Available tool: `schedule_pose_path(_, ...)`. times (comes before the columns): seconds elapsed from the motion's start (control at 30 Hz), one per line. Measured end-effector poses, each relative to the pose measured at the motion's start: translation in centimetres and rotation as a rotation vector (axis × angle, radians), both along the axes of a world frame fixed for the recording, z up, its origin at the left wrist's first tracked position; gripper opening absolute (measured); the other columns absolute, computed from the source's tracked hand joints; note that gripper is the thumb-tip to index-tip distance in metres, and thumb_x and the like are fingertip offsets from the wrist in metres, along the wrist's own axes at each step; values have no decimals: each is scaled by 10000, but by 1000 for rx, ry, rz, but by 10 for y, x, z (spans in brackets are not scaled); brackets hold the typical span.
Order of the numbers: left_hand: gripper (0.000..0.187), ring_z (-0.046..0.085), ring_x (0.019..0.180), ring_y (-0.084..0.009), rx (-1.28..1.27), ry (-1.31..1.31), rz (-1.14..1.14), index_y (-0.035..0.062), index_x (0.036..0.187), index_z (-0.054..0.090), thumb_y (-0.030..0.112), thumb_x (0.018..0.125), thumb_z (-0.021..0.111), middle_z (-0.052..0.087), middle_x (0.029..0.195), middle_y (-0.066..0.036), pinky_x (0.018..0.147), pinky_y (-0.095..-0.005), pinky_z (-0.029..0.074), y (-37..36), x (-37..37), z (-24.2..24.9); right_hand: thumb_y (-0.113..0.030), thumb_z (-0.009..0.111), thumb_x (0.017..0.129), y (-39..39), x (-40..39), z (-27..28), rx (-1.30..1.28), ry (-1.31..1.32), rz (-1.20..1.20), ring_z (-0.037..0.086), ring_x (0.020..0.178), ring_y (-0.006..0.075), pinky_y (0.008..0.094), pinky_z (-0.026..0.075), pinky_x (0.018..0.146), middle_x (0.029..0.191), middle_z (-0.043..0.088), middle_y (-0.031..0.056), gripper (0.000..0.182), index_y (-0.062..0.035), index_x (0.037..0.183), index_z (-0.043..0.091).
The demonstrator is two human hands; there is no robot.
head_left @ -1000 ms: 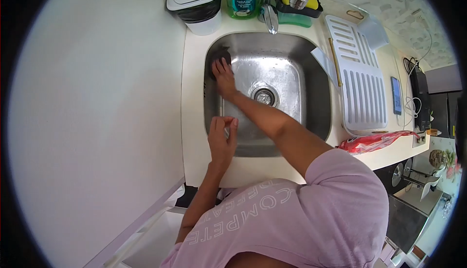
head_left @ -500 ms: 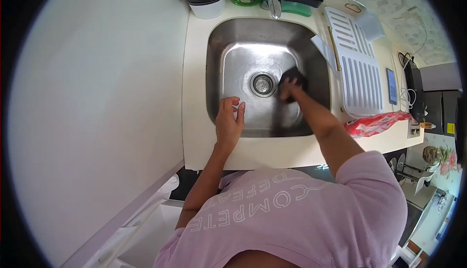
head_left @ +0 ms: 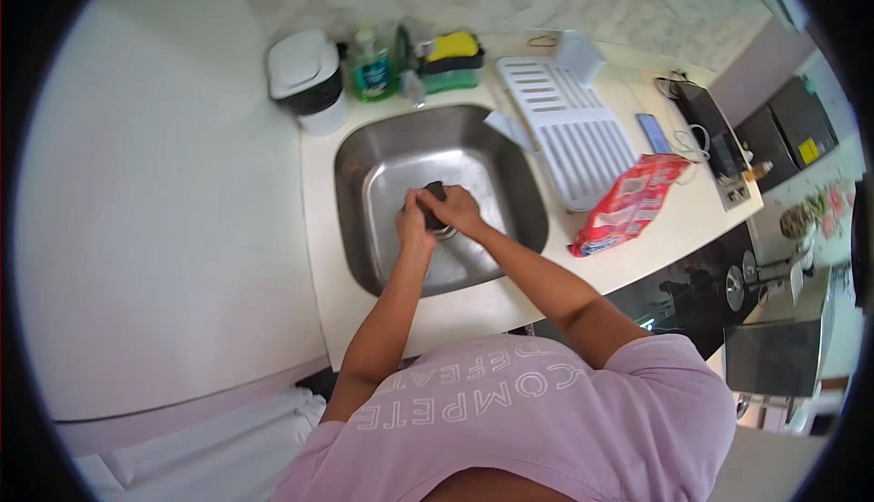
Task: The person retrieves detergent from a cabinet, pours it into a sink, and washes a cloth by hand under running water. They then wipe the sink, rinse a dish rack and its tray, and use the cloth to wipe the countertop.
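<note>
Over the middle of the steel sink (head_left: 364, 174), both hands are together on a dark cloth (head_left: 435, 192). My left hand (head_left: 414, 220) grips it from the left side. The fingers of my right hand (head_left: 455, 208) are wrapped round it from the right. The cloth is bunched up between the hands, and part of it is hidden by the fingers. Below them the drain is mostly covered from view.
Behind the sink stand a white bin (head_left: 303, 70), a green soap bottle (head_left: 371, 70), a faucet (head_left: 411, 83) and a yellow sponge (head_left: 452, 45) on a holder. To the right are a white dish rack (head_left: 583, 142), a red packet (head_left: 628, 206) and a phone (head_left: 652, 133).
My right hand has brought the dark cloth from the sink's right side to the middle. My left hand, empty before, has closed on it too. The camera view has shifted and turned.
</note>
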State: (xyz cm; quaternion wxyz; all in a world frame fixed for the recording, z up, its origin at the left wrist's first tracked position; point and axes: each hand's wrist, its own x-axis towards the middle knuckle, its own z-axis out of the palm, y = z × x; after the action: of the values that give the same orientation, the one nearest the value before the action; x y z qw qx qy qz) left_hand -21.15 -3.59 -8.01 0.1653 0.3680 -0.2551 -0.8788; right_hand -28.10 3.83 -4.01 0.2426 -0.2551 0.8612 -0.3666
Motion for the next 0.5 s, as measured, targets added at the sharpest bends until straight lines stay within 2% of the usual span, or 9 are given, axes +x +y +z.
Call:
schedule_pose_path(0.07, 417, 565, 966, -282, -287, 83, 160, 111, 1140, 477, 444, 894, 424, 522, 1121, -127, 828, -487, 464, -3, -17, -19, -695, 595, 608, -1, -8, 3, 25, 114, -120, 545, 982, 319, 408, 478, 726, 940, 584, 196, 815, 44, 952, 591)
schedule_pose_path(0.1, 417, 565, 966, -282, -292, 104, 136, 111, 1140, 477, 444, 894, 424, 522, 1121, -127, 828, -487, 464, 2, -22, -12, -577, 713, 586, -4, -12, -6, -240, -103, -256, 474, 1039, 275, 365, 472, 757, 931, 530, 161, 754, 33, 989, 528)
schedule_pose_path(0.13, 391, 567, 966, -269, -70, 112, 144, 114, 1121, 487, 429, 902, 411, 532, 1108, -112, 842, -450, 464, 7, -25, 0, -278, 752, 672, -13, -13, -24, -710, -500, -320, 575, 804, 191, 302, 491, 689, 911, 552, 126, 530, -10, 1022, 458)
schedule_pose_path(0.17, 368, 569, 966, -256, 153, 110, 153, 118, 1103, 497, 415, 911, 397, 542, 1095, -97, 856, -414, 463, 11, -26, 12, -218, 736, 690, -6, -10, 1, -743, -642, -269, 576, 808, 179, 292, 492, 699, 900, 560, 115, 426, -18, 969, 483)
schedule_pose_path(0.2, 368, 569, 966, -256, 150, 114, 143, 118, 1103, 497, 415, 911, 397, 542, 1095, -97, 856, -414, 463, 17, -22, 34, -157, 721, 709, -1, -4, 28, -771, -790, -211, 578, 812, 166, 281, 493, 710, 889, 568, 105, 325, -26, 916, 508)
schedule_pose_path(0.23, 360, 559, 988, -249, 244, 118, 116, 84, 1091, 511, 374, 910, 400, 551, 1099, -97, 879, -402, 449, 23, -16, 61, -157, 721, 709, -2, -7, 26, -775, -787, -212, 578, 812, 166, 281, 493, 710, 889, 568, 105, 325, -26, 916, 508)
schedule_pose_path(0.3, 353, 549, 1010, -242, 340, 125, 97, 50, 1079, 525, 334, 910, 402, 560, 1102, -98, 903, -391, 434, 25, -15, 73, -86, 670, 753, -7, -8, 30, -982, -176, 168, 587, 748, 144, 258, 488, 692, 779, 585, 57, 166, -38, 864, 556)
schedule_pose_path(0.4, 316, 538, 1027, -238, 367, 235, 77, 43, 1074, 530, 280, 896, 421, 549, 1119, -106, 906, -383, 431, 17, -17, 59, 31, 597, 761, 2, 12, 71, -1004, 127, 157, 607, 798, 132, 249, 482, 695, 780, 612, 41, 54, -16, 780, 616)
schedule_pose_path(0.5, 282, 527, 1045, -234, 380, 344, 47, 36, 1068, 536, 225, 882, 440, 539, 1136, -114, 909, -375, 428, 2, -24, 46, 18, 568, 796, 4, 19, 82, -935, -128, 82, 593, 665, 106, 225, 469, 639, 690, 604, 51, 111, -20, 698, 602)
